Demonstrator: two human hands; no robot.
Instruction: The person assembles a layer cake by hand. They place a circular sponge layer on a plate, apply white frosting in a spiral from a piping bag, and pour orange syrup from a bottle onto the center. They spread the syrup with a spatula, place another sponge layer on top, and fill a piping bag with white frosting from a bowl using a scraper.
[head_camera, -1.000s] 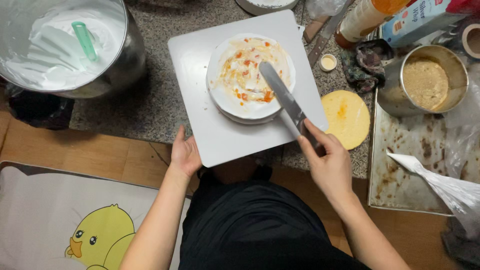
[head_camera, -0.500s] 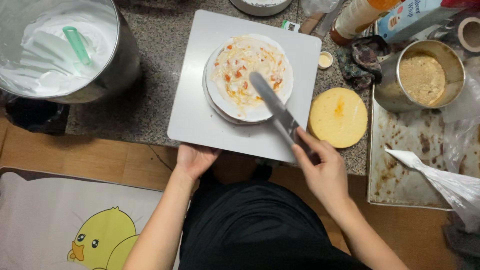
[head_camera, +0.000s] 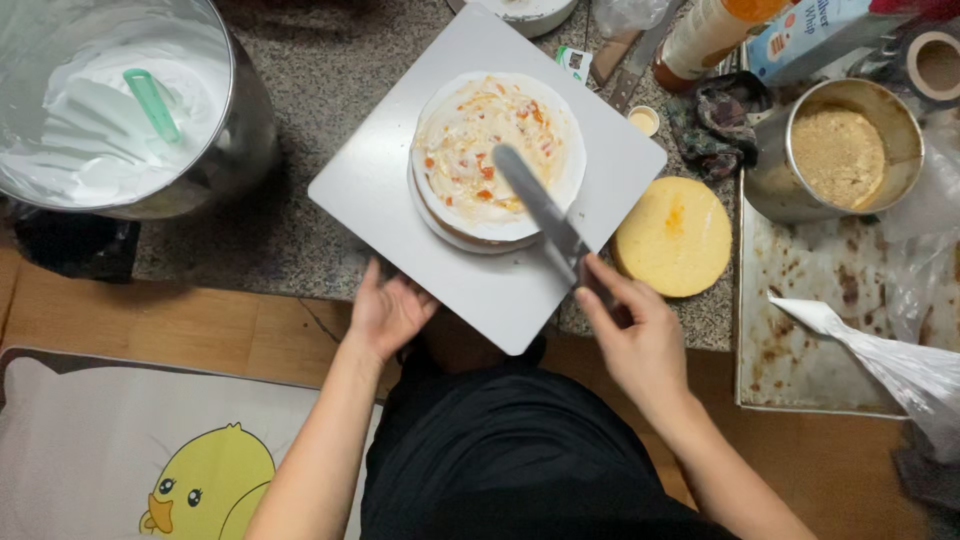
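The right hand (head_camera: 630, 335) grips the handle of a palette knife (head_camera: 540, 212), its blade lying across the cream-and-jam top of the cake layer (head_camera: 495, 160). That layer sits in the middle of the square white board (head_camera: 400, 215). The left hand (head_camera: 388, 312), fingers curled loosely, holds the board's near edge. The board's near corner juts past the bench (head_camera: 320, 100) edge, so a hard press there could tip it. Too steep a blade might gouge the sponge. The bare yellow sponge round (head_camera: 672, 236) right of the board lies close enough to be bumped.
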